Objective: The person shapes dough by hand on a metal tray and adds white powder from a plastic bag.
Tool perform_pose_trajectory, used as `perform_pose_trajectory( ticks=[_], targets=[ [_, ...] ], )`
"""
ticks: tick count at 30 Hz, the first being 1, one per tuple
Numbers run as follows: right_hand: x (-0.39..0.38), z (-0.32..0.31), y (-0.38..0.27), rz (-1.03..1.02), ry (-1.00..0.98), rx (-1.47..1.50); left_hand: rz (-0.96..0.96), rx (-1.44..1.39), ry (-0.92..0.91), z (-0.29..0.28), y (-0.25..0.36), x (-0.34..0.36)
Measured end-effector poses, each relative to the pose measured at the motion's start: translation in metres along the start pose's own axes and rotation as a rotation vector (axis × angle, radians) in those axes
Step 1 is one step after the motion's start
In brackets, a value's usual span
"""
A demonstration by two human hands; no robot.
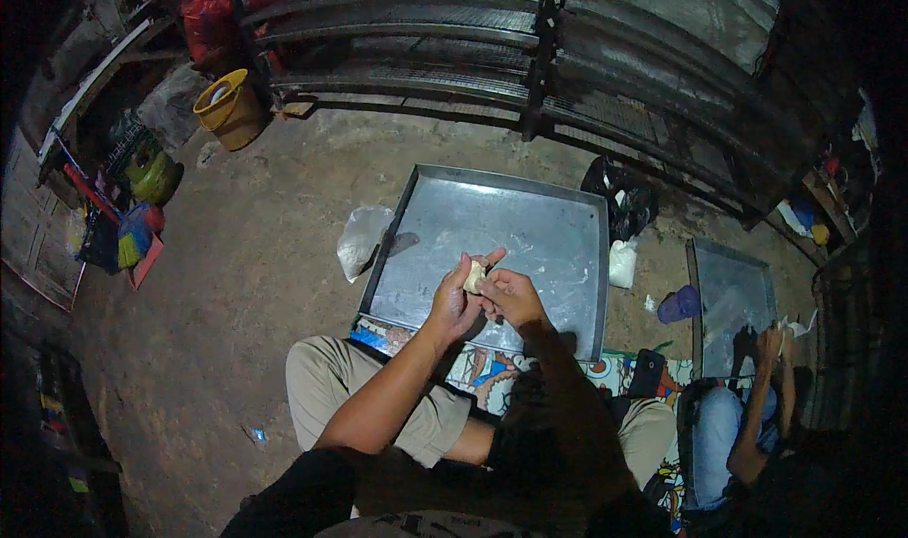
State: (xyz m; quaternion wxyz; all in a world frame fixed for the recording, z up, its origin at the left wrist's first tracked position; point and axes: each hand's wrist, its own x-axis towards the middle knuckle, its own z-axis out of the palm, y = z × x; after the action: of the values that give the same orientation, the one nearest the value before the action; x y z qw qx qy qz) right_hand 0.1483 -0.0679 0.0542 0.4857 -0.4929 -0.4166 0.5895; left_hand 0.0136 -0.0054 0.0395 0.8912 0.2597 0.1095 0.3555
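My left hand (454, 301) cradles a small pale, dough-like lump (475, 278) above a large square metal tray (416, 207). My right hand (513, 301) grips the same lump, its fingers curled against it, and partly hides it. The tray has white powdery smears and rests in front of my crossed legs on a colourful patterned mat (374, 333). A white plastic bag (364, 235) lies at the tray's left side.
Right: black bag (624, 207), white bag (622, 264), purple container (677, 303), phone (646, 375), second tray (719, 264), another person's hands (777, 344) holding something pale. Back: metal racks (397, 36), red bags (208, 17). Left: yellow bucket (232, 117), brooms (132, 240).
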Motion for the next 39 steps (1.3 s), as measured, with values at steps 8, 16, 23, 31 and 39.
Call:
perform_pose_trajectory(
  ticks=[8, 16, 23, 31, 39],
  targets=[
    [-0.004, 0.003, 0.009, -0.159, 0.084, 0.004, 0.091, 0.467, -0.056, 0.016, 0.008, -0.002],
    [-0.018, 0.008, -0.029, 0.016, 0.343, -0.324, 0.075, 0.774, -0.221, 0.016, 0.016, -0.006],
    [-0.003, -0.013, -0.001, -0.298, 0.324, -0.536, 0.201, 0.883, 0.029, 0.007, 0.005, 0.000],
    [0.008, -0.010, 0.017, 0.020, 0.123, 0.197, 0.079, 0.455, 0.121, -0.002, -0.001, 0.003],
    [0.001, 0.000, 0.009, 0.197, -0.110, 0.621, 0.033, 0.728, 0.065, 0.007, 0.008, -0.002]
  ],
)
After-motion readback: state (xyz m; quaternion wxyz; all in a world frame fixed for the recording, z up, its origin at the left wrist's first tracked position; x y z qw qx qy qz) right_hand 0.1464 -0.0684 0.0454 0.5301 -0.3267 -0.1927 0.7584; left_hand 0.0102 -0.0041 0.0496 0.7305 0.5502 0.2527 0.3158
